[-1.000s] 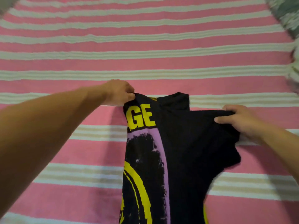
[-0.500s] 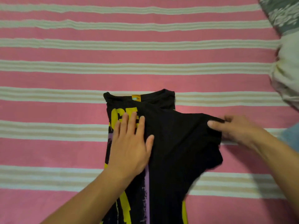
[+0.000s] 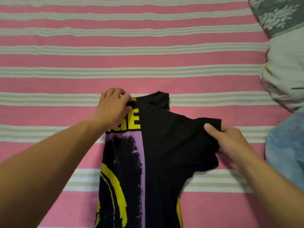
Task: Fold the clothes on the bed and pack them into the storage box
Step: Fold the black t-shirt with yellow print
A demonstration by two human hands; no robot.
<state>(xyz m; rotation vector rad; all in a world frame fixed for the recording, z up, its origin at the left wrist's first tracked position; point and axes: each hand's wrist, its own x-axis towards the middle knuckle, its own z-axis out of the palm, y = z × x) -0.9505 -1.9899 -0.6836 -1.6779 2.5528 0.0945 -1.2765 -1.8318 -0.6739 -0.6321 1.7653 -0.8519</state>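
Half a second ago the left hand (image 3: 113,106) lay flat on the printed chest; it has since slid up to the top left corner by the collar, where its curled fingers pinch the fabric. Nearest the camera, the black T-shirt (image 3: 164,153) runs off the bottom edge of the view, lying on the pink striped bedsheet (image 3: 65,84) with its right side already folded over the print. The right hand (image 3: 228,143) grips the sleeve (image 3: 205,129) that juts out to the right, thumb on top and fingers tucked under the cloth. My guess is that the sleeve is about to be turned in over the body. The risk is that pulling from both corners at once drags the folded panel askew or bunches the soft jersey, leaving a crooked edge that will not stack neatly; letting go of the collar corner early could let the fold spring open. The only writing legible is large yellow capitals ending in "GE" (image 3: 131,120), the rest hidden by the hand and the fold, above a purple and yellow graphic. Further right lie a pale blue garment (image 3: 286,145), a cream garment (image 3: 284,71) and, farthest, a grey floral cloth (image 3: 278,14). No storage box is in view.
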